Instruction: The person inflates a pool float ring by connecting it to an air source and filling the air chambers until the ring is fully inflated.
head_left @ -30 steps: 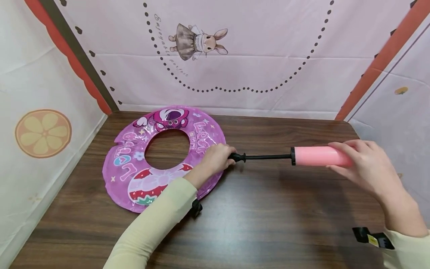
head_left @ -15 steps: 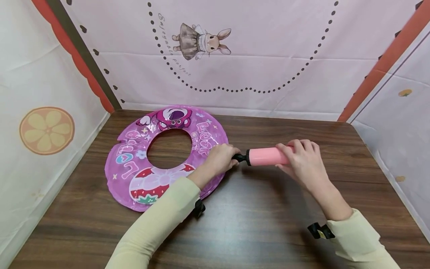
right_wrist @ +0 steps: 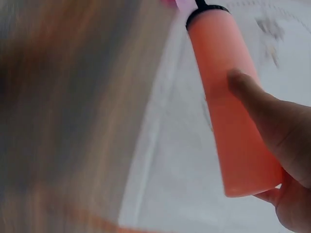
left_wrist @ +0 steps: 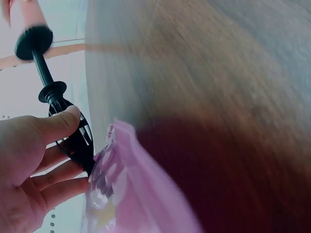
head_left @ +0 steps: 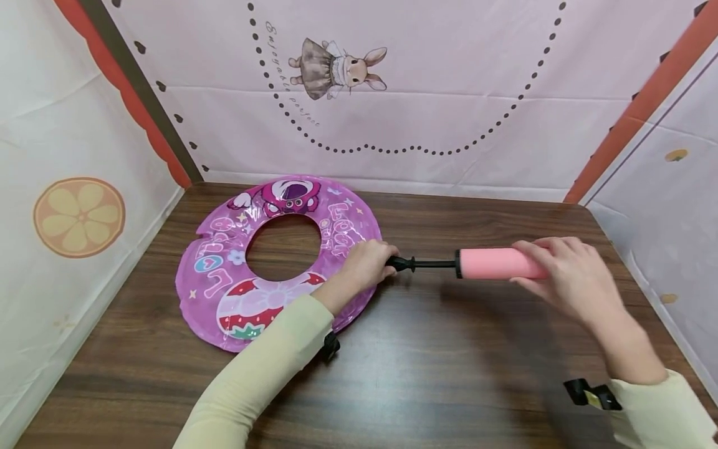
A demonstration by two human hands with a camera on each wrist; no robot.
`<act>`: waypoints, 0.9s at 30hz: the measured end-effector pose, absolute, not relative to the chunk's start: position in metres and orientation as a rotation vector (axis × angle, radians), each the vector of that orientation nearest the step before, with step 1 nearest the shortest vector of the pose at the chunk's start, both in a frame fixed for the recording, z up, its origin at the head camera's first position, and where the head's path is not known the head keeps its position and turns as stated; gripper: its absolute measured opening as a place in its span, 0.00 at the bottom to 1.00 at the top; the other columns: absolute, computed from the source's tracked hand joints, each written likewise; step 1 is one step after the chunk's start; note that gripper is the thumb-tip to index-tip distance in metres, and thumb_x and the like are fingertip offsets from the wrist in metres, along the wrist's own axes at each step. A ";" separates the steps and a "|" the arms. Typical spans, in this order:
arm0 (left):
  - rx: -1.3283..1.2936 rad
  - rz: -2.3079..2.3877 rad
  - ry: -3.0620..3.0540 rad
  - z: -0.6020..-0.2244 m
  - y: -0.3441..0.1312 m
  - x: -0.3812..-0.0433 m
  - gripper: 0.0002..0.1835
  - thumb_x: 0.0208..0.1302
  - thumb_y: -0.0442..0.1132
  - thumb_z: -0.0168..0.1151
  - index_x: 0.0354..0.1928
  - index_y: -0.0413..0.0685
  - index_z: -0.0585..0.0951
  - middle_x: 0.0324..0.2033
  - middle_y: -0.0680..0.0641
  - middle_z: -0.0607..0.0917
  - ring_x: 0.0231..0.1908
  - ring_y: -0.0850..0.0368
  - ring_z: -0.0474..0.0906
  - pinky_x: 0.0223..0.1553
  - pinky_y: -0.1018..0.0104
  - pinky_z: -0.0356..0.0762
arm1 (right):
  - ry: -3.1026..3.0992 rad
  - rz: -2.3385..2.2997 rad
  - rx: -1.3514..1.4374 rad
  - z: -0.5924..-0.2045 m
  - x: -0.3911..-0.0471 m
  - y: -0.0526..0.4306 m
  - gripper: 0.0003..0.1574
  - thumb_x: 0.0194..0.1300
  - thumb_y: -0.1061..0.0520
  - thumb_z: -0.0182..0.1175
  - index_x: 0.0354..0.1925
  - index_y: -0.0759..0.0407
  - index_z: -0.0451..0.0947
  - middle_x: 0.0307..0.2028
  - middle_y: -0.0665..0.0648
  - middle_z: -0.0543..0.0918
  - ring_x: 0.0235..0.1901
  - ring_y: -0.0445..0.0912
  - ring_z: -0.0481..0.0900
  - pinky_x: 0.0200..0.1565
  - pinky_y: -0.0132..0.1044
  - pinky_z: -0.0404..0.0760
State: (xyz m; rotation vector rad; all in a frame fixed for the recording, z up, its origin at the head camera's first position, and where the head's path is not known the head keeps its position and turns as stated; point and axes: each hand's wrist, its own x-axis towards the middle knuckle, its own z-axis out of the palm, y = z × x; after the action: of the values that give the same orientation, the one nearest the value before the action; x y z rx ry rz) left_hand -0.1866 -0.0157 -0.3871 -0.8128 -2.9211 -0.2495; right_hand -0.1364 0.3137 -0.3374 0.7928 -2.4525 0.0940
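Observation:
A pink hand air pump (head_left: 488,264) lies level over the table, its thin black rod (head_left: 434,264) partly drawn out of the barrel. My right hand (head_left: 578,280) grips the far end of the barrel, thumb along its side in the right wrist view. With thumb and fingers, my left hand (head_left: 367,265) holds the black end piece (left_wrist: 80,138) of the rod. Beside that hand a purple swim ring (head_left: 193,302), printed with a bear and a strawberry, lies partly filled and wrinkled at its left edge. In the left wrist view the black tip meets the ring's edge (left_wrist: 131,170).
The brown wooden table (head_left: 426,374) carries the ring on its left half. Pale printed cloth walls (head_left: 449,50) rise at the back and both sides. Black straps (head_left: 591,394) sit at the wrists.
My right hand pushed the barrel left until the rod was nearly all inside, then pulled it back right, baring part of the rod. My left hand stays at the ring's edge.

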 end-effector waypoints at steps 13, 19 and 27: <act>-0.918 -0.177 -2.845 -0.385 -0.017 -0.187 0.11 0.55 0.46 0.65 0.40 0.52 0.82 0.33 0.51 0.84 0.33 0.54 0.81 0.33 0.60 0.79 | -2.352 0.118 0.781 -0.335 -0.134 0.316 0.48 0.59 0.22 0.33 0.44 0.58 0.78 0.29 0.66 0.78 0.30 0.65 0.73 0.30 0.60 0.69; -0.955 -0.110 -2.803 -0.386 -0.012 -0.184 0.11 0.56 0.46 0.65 0.39 0.50 0.81 0.33 0.50 0.83 0.32 0.53 0.81 0.32 0.61 0.79 | -2.386 0.102 0.786 -0.352 -0.141 0.267 0.34 0.48 0.37 0.66 0.47 0.57 0.76 0.33 0.66 0.76 0.35 0.64 0.71 0.35 0.60 0.68; -0.911 -0.224 -2.786 -0.387 -0.013 -0.184 0.10 0.54 0.43 0.66 0.38 0.50 0.82 0.30 0.50 0.82 0.30 0.54 0.81 0.31 0.61 0.78 | -2.381 0.097 0.772 -0.360 -0.147 0.246 0.36 0.36 0.48 0.75 0.47 0.55 0.75 0.35 0.64 0.76 0.37 0.62 0.71 0.40 0.58 0.68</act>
State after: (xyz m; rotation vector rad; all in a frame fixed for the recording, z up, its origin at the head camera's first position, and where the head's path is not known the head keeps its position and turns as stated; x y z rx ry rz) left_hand -0.1839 -0.0129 -0.3874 -0.9111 -2.7856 -0.2238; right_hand -0.1470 0.2460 -0.3601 0.7722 -2.3805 0.0966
